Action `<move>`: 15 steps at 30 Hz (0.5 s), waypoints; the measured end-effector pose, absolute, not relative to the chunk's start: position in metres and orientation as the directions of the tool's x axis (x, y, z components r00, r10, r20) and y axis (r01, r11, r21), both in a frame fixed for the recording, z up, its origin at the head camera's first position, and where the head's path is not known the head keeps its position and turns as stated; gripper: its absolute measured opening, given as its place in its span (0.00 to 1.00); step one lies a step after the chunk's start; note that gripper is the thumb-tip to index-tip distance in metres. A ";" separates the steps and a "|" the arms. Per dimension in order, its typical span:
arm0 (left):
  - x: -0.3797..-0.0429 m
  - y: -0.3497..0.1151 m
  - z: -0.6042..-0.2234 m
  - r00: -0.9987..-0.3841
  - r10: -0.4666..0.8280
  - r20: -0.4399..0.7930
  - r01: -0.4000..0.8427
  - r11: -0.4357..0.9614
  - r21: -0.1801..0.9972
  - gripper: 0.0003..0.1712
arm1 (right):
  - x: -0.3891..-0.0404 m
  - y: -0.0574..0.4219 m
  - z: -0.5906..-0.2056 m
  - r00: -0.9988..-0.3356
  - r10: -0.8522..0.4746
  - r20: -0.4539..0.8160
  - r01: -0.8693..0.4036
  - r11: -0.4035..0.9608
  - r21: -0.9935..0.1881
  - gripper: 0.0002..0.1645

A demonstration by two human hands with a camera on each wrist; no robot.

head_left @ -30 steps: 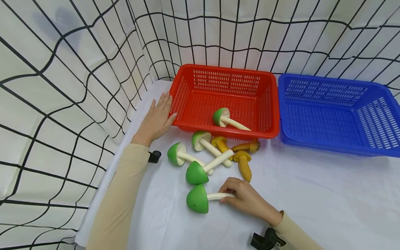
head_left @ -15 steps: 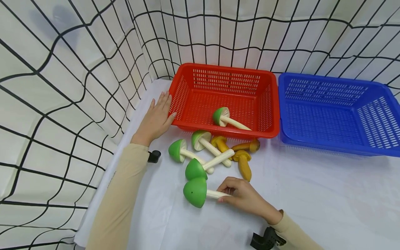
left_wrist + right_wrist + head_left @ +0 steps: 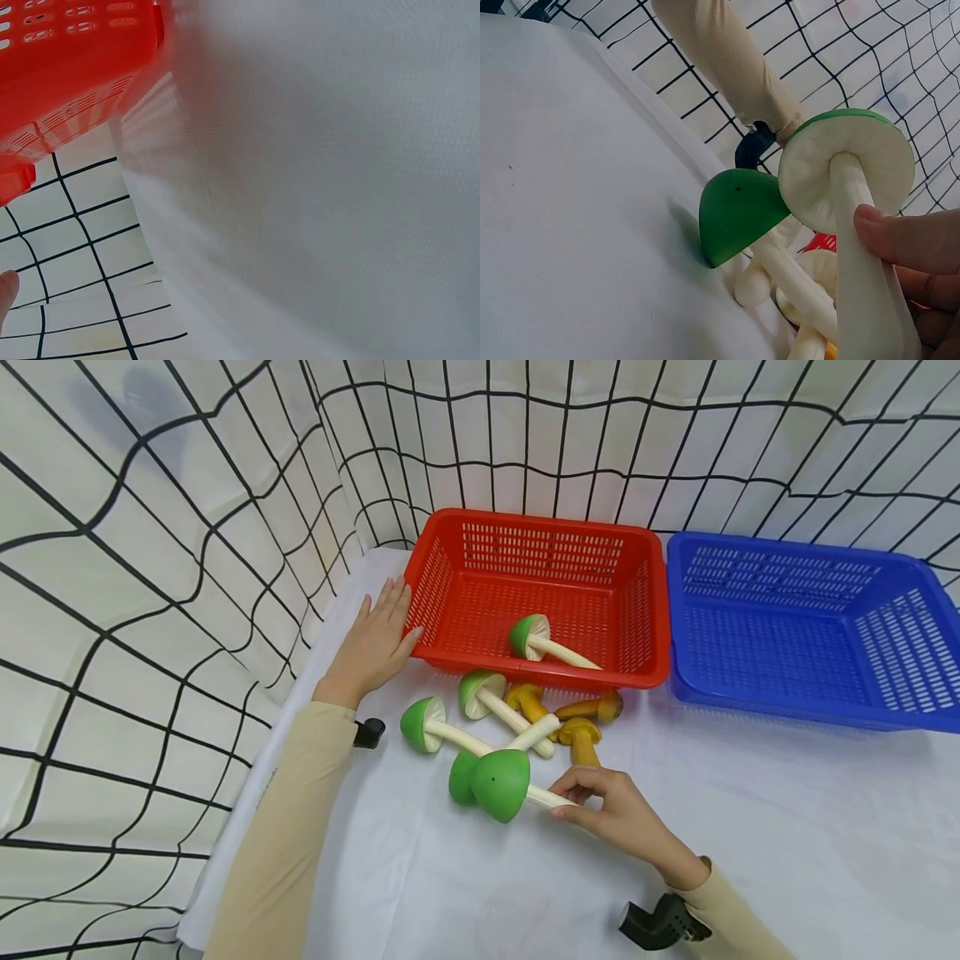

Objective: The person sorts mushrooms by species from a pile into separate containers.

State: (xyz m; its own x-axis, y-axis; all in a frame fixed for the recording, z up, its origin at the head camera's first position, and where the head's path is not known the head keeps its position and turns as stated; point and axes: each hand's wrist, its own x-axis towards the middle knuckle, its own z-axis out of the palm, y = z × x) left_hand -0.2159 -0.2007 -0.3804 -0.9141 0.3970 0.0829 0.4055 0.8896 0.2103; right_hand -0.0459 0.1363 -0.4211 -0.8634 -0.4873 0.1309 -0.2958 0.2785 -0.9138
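Observation:
My right hand (image 3: 618,814) pinches the white stem of a green-capped toy mushroom (image 3: 502,783). Seen from the right wrist, the thumb (image 3: 900,236) presses on that stem, below the pale underside of its cap. In the head view the held cap partly covers another green mushroom (image 3: 462,777). My left hand (image 3: 371,639) lies with straight fingers against the left side of a red basket (image 3: 480,602). One green mushroom (image 3: 564,653) is inside this basket. Two more green mushrooms (image 3: 422,725) lie in front of it, beside several yellow-brown mushrooms (image 3: 580,735).
A blue basket (image 3: 757,643) stands to the right of the red one, close against it. Black wire mesh (image 3: 558,477) rises behind both baskets and along the left side. White cloth (image 3: 765,827) covers the table.
My right hand has carried the held mushroom up and to the right, so its cap now overlaps the green one behind. My left hand stays at the red basket.

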 end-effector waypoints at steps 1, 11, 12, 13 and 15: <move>-0.216 -0.201 -0.380 -0.914 0.396 0.082 0.405 0.890 0.211 0.38 | -0.046 0.138 -0.421 -0.867 -0.481 0.127 -0.291 0.283 -0.914 0.08; -0.216 -0.201 -0.382 -0.912 0.399 0.092 0.410 0.889 0.204 0.38 | -0.051 0.147 -0.417 -0.889 -0.443 0.120 -0.269 0.292 -0.918 0.08; -0.216 -0.201 -0.382 -0.912 0.399 0.094 0.410 0.889 0.204 0.38 | -0.051 0.148 -0.417 -0.891 -0.438 0.119 -0.266 0.291 -0.919 0.08; -0.216 -0.201 -0.382 -0.911 0.400 0.096 0.411 0.888 0.204 0.38 | -0.052 0.149 -0.416 -0.894 -0.433 0.117 -0.262 0.293 -0.920 0.08; -0.216 -0.201 -0.382 -0.910 0.402 0.100 0.414 0.887 0.205 0.38 | -0.053 0.150 -0.415 -0.899 -0.422 0.112 -0.254 0.295 -0.921 0.08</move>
State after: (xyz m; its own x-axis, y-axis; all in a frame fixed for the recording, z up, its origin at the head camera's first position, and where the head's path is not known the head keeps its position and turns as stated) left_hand -0.2164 -0.2015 -0.3822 -0.9103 0.4018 0.1000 0.4140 0.8868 0.2055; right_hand -0.0527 0.1500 -0.4153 -0.8994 -0.4223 0.1125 -0.2536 0.2947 -0.9213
